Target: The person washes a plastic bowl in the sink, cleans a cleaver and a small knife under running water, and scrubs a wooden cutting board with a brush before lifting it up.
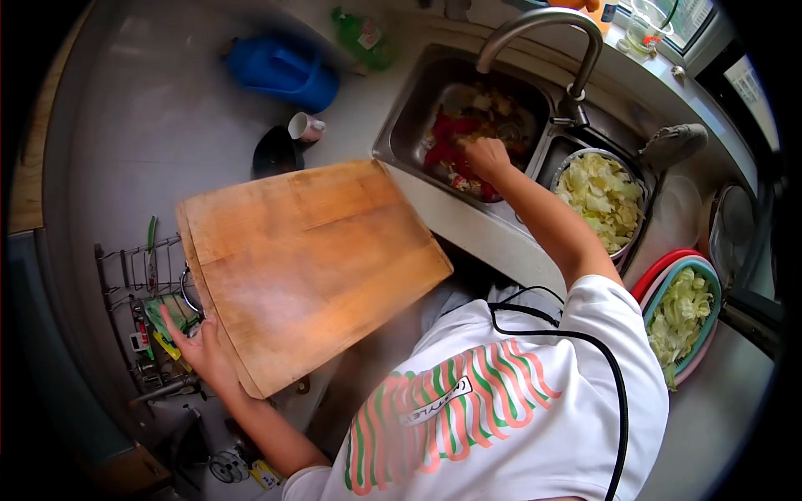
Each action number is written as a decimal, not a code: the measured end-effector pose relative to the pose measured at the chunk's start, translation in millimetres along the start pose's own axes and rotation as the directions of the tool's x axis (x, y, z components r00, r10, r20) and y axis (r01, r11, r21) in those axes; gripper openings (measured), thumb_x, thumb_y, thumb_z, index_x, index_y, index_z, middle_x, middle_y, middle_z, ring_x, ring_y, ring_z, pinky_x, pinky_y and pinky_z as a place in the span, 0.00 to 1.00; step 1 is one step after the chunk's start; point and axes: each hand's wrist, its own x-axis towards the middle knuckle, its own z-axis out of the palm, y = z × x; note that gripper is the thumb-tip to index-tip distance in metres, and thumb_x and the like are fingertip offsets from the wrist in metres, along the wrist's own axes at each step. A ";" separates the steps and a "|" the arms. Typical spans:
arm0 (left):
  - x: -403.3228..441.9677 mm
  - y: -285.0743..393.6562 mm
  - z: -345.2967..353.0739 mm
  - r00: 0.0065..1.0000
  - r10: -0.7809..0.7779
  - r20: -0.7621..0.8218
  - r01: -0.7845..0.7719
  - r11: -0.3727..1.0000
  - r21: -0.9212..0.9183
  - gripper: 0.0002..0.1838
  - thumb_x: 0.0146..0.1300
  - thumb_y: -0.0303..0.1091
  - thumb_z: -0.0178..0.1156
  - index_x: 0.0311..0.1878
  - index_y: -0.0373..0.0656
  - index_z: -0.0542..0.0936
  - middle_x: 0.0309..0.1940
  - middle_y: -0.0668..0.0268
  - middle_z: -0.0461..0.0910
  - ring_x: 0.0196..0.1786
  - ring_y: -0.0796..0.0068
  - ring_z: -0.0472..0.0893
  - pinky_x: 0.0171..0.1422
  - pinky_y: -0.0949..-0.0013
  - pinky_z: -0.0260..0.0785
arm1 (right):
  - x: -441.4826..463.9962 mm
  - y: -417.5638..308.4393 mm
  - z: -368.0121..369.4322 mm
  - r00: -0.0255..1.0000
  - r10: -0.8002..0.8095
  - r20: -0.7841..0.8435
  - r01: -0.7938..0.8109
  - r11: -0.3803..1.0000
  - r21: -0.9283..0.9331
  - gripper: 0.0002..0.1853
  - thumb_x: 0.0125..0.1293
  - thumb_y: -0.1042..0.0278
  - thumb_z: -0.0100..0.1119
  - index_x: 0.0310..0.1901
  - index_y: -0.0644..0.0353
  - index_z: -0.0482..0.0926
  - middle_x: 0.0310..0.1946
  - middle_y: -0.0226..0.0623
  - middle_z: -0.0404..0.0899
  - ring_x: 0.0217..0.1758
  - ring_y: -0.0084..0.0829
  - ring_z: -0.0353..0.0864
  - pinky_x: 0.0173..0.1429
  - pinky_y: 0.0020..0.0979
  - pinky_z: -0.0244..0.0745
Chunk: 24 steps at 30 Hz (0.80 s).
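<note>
A large wooden cutting board (313, 259) is tilted in front of me, with a metal ring at its left edge. My left hand (199, 349) holds the board by that edge, its thumb against the wood and a finger stretched past it. My right hand (486, 157) reaches down into the left basin of the steel sink (409, 108). Its fingers are curled, and what they grip among the wet scraps is hidden. Around it lie a red bag or cloth (455, 129) and pale vegetable scraps (501, 104).
A steel faucet (543, 15) arches over the sink. Chopped cabbage fills a bowl (564, 171) in the right basin; more lies in stacked baskets (710, 321) at right. A blue jug (280, 75), a mug (307, 128) and a black bowl (276, 153) stand behind the board. A wire rack (113, 288) is left.
</note>
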 end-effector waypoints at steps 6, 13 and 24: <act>-0.9 3.7 1.9 0.999 -0.054 0.001 0.054 0.997 0.051 0.41 0.67 0.17 0.51 0.81 0.44 0.50 0.31 0.71 0.72 0.33 0.83 0.67 0.43 0.79 0.64 | -38.5 -12.1 -24.5 0.950 -0.001 -0.311 0.089 0.959 0.270 0.23 0.69 0.52 0.59 0.66 0.33 0.76 0.37 0.44 0.81 0.34 0.47 0.85 0.37 0.45 0.80; -2.4 29.7 19.2 0.998 -0.053 0.019 0.051 0.994 0.093 0.40 0.67 0.18 0.51 0.81 0.45 0.50 0.31 0.70 0.71 0.34 0.83 0.66 0.43 0.80 0.62 | -49.3 -43.4 -12.6 0.979 -0.192 -0.064 0.198 0.975 0.106 0.28 0.69 0.63 0.55 0.69 0.28 0.71 0.41 0.45 0.81 0.39 0.44 0.86 0.39 0.43 0.81; -4.6 37.2 25.5 0.998 -0.027 0.060 0.021 0.995 0.099 0.39 0.70 0.19 0.52 0.81 0.45 0.50 0.44 0.60 0.78 0.41 0.79 0.75 0.51 0.77 0.68 | -61.9 -3.6 0.6 0.989 -0.098 -0.114 0.102 0.994 0.035 0.30 0.70 0.65 0.54 0.73 0.31 0.66 0.51 0.49 0.78 0.39 0.44 0.87 0.39 0.41 0.83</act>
